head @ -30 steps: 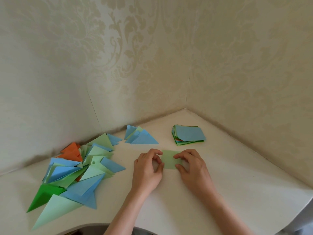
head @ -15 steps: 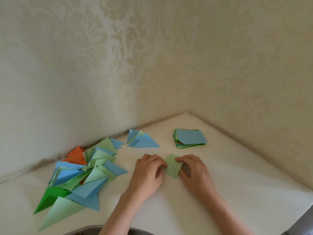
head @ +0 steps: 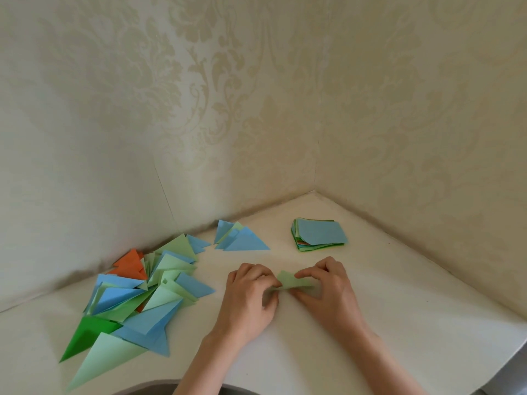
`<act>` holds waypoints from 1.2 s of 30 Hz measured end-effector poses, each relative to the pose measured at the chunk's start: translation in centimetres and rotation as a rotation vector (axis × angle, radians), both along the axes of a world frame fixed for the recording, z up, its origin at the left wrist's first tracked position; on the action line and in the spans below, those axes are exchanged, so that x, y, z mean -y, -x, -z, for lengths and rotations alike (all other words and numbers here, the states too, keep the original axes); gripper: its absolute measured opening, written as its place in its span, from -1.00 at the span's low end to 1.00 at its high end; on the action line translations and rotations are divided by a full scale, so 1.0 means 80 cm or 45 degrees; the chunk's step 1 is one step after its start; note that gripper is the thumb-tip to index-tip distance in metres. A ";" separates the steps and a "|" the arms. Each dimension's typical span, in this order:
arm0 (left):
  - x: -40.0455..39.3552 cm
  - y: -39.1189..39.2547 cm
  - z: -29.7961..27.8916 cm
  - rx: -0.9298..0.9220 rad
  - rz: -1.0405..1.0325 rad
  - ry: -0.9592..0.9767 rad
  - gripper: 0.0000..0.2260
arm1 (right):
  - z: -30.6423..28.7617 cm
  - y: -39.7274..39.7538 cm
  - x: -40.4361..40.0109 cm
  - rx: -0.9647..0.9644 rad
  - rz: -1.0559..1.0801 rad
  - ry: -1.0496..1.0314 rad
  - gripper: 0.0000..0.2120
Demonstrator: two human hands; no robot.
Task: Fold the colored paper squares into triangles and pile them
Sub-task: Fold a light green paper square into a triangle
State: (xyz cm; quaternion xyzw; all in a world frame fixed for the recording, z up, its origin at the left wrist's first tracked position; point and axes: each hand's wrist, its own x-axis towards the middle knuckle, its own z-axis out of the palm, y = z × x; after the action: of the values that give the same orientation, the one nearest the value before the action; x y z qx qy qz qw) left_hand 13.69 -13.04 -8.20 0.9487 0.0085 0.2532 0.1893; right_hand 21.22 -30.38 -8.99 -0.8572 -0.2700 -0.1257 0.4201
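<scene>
A light green paper piece (head: 288, 280) lies partly folded between my hands at the table's middle. My left hand (head: 251, 295) pinches its left end with curled fingers. My right hand (head: 328, 289) pinches its right end, thumb under the fingers. Behind my right hand sits a stack of unfolded squares (head: 319, 235) with a blue sheet on top. A large loose pile of folded triangles (head: 137, 295) in blue, green and orange spreads over the left. A small group of blue and green triangles (head: 239, 238) lies near the wall.
The white table (head: 399, 323) fills a corner between two patterned walls (head: 399, 138). Its front edge curves inward near my arms (head: 148, 384), and its right edge drops off at the lower right.
The green paper went from lying flat under my fingertips to being lifted and folded over. Both hands now pinch it closer together, and the view has shifted slightly.
</scene>
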 end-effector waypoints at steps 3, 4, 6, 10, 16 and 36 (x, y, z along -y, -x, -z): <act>-0.013 -0.002 0.002 -0.021 -0.055 0.077 -0.86 | 0.001 -0.002 -0.002 0.008 0.014 0.089 -0.84; -0.015 -0.002 0.002 -0.042 -0.063 0.120 -0.88 | 0.000 -0.002 -0.003 0.009 0.013 0.106 -0.85; -0.017 -0.004 0.001 -0.078 -0.067 0.191 -0.92 | 0.000 -0.001 -0.003 -0.012 0.019 0.109 -0.86; -0.010 -0.009 0.002 -0.059 -0.142 0.243 -0.94 | 0.001 0.001 -0.003 -0.048 0.043 0.082 -0.88; 0.004 -0.019 0.005 -0.012 -0.284 0.257 -0.81 | 0.000 -0.001 -0.009 -0.100 0.120 0.107 -0.83; -0.002 -0.022 0.000 -0.168 -0.266 0.438 -0.91 | -0.004 0.000 -0.011 -0.135 0.161 0.224 -0.86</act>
State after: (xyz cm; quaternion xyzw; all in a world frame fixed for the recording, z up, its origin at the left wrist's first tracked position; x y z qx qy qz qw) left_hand 15.46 -12.92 -8.17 0.9109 0.1621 0.2037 0.3201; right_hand 21.25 -29.50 -8.71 -0.9115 -0.2026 -0.0824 0.3483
